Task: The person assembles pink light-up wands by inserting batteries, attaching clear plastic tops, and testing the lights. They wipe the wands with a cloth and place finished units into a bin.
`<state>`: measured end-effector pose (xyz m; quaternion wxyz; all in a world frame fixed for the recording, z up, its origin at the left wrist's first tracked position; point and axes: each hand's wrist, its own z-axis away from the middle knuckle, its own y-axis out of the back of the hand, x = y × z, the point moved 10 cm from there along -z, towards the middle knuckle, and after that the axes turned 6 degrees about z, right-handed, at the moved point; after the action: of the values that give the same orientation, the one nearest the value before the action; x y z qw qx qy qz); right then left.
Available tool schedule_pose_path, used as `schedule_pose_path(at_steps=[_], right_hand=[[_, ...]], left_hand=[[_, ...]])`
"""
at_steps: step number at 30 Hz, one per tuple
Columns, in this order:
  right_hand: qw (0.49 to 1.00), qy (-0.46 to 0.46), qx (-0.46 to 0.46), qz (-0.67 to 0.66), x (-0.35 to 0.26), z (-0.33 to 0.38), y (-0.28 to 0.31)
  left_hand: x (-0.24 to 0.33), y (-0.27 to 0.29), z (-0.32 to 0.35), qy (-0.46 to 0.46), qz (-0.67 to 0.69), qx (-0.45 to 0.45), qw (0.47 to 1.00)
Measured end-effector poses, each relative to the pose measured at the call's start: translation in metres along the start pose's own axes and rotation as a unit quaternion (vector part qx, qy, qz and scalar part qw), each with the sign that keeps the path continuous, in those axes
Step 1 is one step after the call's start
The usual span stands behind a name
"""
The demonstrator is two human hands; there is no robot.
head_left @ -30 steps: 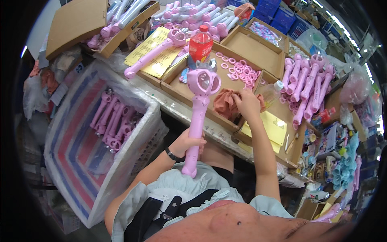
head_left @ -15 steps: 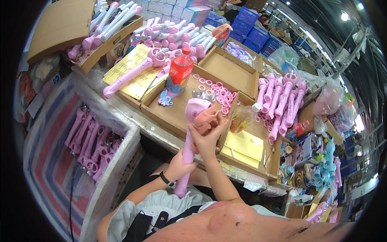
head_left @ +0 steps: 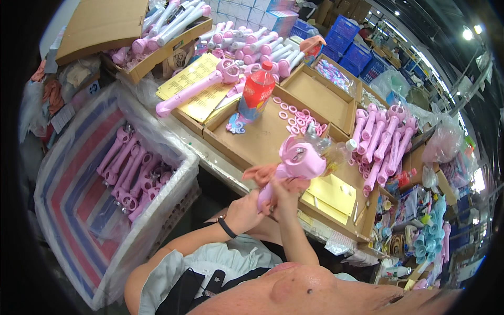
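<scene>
A pink toy wand (head_left: pixel 300 161) with a round, hollow head and a silvery piece at its tip is tilted up in front of me. My left hand (head_left: pixel 244 214), black band at the wrist, is closed around its handle. My right hand (head_left: pixel 285 203) presses an orange cloth (head_left: pixel 259 174) around the wand just below the head; the fingers are partly hidden by the cloth and the wand. Behind the wand head, a cardboard tray (head_left: pixel 231 149) holds loose pink rings (head_left: pixel 299 121), a red-labelled bottle (head_left: pixel 257 90) and a blue winged ornament (head_left: pixel 235 124).
Pink wands (head_left: pixel 134 170) fill part of a striped, plastic-lined crate (head_left: pixel 68 210) at left. More wands (head_left: pixel 386 134) lie at right, near yellow sheets (head_left: pixel 331 197) and a clear bottle (head_left: pixel 340 152). Another wand (head_left: pixel 194 92) rests on yellow paper. Blue crates (head_left: pixel 344 37) stand behind.
The wand's head has swung right and lower, tilting toward the clear bottle. My right hand and the cloth have moved from the head to just below it. My view has shifted slightly.
</scene>
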<state>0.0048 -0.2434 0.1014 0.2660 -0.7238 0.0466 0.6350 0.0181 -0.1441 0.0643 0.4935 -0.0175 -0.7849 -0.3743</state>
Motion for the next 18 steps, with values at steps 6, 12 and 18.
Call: schedule_pose_path(at_steps=[6,12,18], right_hand=[[0.984,-0.022,0.12,-0.131,0.008,-0.023,0.047],[0.914,0.004,-0.182,-0.362,0.002,-0.012,-0.005],[0.965,-0.029,-0.189,-0.179,-0.005,-0.015,0.002]], left_hand=[[0.03,0.005,0.01,-0.134,0.048,0.012,0.99],[0.054,-0.052,0.052,0.176,0.758,-0.428,0.46],[0.032,-0.001,0.005,-0.051,0.228,-0.084,0.969]])
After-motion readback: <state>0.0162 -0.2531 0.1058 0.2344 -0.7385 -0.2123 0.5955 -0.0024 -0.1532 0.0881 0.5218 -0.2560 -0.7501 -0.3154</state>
